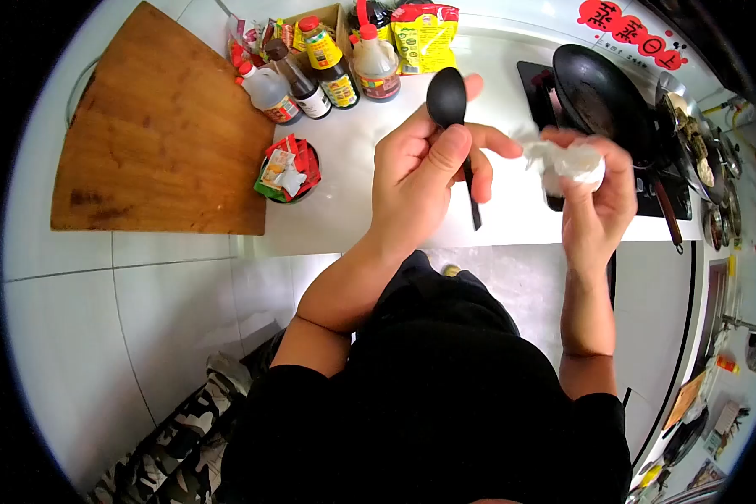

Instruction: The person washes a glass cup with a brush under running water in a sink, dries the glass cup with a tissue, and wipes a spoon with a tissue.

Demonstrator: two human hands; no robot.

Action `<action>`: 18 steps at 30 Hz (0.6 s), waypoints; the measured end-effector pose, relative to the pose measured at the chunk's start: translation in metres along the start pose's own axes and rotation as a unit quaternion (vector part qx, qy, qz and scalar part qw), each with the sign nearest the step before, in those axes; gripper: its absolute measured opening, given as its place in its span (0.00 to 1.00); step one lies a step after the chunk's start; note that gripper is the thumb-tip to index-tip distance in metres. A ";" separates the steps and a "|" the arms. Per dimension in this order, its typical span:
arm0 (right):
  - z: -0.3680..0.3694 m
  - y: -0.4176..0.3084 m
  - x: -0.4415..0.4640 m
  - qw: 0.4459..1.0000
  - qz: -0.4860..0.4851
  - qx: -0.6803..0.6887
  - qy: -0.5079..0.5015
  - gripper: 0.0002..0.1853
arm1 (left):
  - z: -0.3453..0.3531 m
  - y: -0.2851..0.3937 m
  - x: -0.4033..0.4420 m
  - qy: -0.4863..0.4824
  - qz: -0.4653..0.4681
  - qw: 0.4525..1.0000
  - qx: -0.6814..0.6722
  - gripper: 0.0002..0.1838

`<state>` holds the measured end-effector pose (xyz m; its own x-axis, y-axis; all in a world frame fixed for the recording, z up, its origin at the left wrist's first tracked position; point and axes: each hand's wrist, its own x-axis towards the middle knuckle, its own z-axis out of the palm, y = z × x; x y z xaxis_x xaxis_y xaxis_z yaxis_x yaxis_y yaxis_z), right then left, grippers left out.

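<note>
A black spoon (447,98) is pinched near its bowl by my left hand (416,172), the bowl pointing up and the handle hanging down over the white counter (336,214). My thumb lies across the spoon's neck, and some fingers stretch out to the right. My right hand (598,189), a little blurred, grips a crumpled white tissue (575,164) between thumb and fingers. The tissue is to the right of the spoon and apart from it.
A wooden cutting board (160,134) leans at the left. Sauce bottles (328,63) and a yellow-red packet (426,38) line the back. A small bowl of sachets (287,172) sits near the board. On the right, a black wok (601,101) rests on the stove.
</note>
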<state>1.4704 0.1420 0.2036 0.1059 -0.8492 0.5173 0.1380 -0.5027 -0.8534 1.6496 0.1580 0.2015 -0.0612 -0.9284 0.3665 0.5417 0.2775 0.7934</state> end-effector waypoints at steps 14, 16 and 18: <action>0.058 0.083 0.038 0.885 -0.216 -0.361 -0.199 0.18 | -0.065 -0.020 -0.037 0.024 -0.177 0.926 0.333 0.11; 0.067 0.098 0.040 0.880 -0.222 -0.382 -0.177 0.19 | -0.091 -0.016 -0.039 0.067 -0.126 0.852 0.504 0.11; 0.055 0.101 0.054 0.950 -0.134 -0.278 -0.056 0.17 | -0.108 -0.015 -0.039 0.094 -0.095 0.766 0.629 0.11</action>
<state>1.5445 0.0541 0.1490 0.2482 -0.6717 0.6980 -0.3627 -0.7326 -0.5760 1.7343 0.1638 0.1233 0.1469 -0.9678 0.2042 -0.7062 0.0420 0.7068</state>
